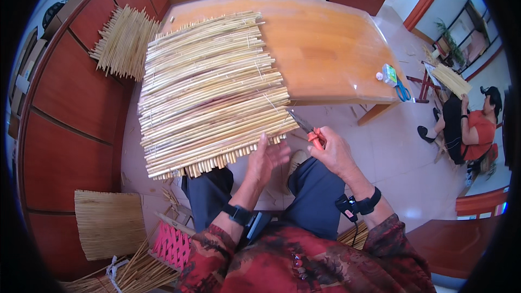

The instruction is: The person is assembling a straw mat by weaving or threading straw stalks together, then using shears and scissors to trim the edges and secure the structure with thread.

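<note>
A large mat of pale reed sticks [211, 95], bound with thin cross-threads, lies over the left end of the table and overhangs its near edge. Its stick ends are uneven along the right side. My left hand [266, 158] is at the mat's near right corner, thumb up against the edge and fingers stretched out. In my right hand [334, 151] is a pair of shears [305, 125] with orange handles, closed round by the fingers. The dark pointed blades reach to the stick ends at the mat's right edge.
The orange wooden table [325, 49] carries blue-handled scissors [402, 91] and a small container [389, 75] at the right. More reed mats [108, 225] lean by the red cabinets [70, 152]. Loose reeds [135, 271] lie lower left. A seated person [477, 130] holds another mat at right.
</note>
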`<state>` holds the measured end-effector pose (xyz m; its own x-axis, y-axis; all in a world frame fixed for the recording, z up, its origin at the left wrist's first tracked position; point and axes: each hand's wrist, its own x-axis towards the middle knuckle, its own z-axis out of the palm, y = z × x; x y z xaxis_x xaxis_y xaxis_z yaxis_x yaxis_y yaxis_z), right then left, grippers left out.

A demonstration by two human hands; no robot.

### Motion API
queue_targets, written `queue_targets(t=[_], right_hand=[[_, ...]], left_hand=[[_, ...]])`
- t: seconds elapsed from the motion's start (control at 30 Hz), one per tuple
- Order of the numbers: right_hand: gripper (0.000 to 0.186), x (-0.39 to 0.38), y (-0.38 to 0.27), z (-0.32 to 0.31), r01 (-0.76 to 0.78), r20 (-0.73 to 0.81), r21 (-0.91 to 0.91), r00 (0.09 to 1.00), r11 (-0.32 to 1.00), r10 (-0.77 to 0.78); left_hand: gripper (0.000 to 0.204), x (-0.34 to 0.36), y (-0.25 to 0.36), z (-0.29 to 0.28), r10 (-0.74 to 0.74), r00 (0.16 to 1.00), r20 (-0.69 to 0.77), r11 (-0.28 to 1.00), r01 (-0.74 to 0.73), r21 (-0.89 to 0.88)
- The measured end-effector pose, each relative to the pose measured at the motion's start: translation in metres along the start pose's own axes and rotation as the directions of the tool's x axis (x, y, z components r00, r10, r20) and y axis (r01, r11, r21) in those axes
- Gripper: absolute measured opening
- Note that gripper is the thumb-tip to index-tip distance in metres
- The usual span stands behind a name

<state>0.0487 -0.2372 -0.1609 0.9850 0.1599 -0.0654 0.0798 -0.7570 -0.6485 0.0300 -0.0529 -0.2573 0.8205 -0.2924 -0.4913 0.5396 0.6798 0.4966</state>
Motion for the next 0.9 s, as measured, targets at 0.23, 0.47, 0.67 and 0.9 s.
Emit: queue_targets(t=[0.23,0.47,0.67,0.9], right_hand=[[0.032,-0.003,0.009,-0.002,0.096,-0.048,-0.017,0.994,0.995,-0.096],[0.030,-0.003,0.013,-0.001,0.221,-0.089,-0.066,0.970,0.973,-0.226],[0.026,0.036,0.058,-0.035,0.186,-0.034,0.354,0.982,0.917,-0.186],[0.018,0.139,0.139,-0.074,-0.023,-0.494,-0.338,0.855,0.941,-0.156]], left_hand=[[0.027,-0.015,0.026,0.034,0.544,0.831,0.117,0.416,-0.388,0.823],[0.017,0.007,0.050,0.044,0.558,0.801,0.217,0.089,-0.317,0.944],[0.019,-0.006,0.051,0.027,0.529,0.848,0.033,0.383,-0.273,0.882],[0.016,-0.016,0.039,0.027,0.570,0.819,0.064,0.277,-0.264,0.924]])
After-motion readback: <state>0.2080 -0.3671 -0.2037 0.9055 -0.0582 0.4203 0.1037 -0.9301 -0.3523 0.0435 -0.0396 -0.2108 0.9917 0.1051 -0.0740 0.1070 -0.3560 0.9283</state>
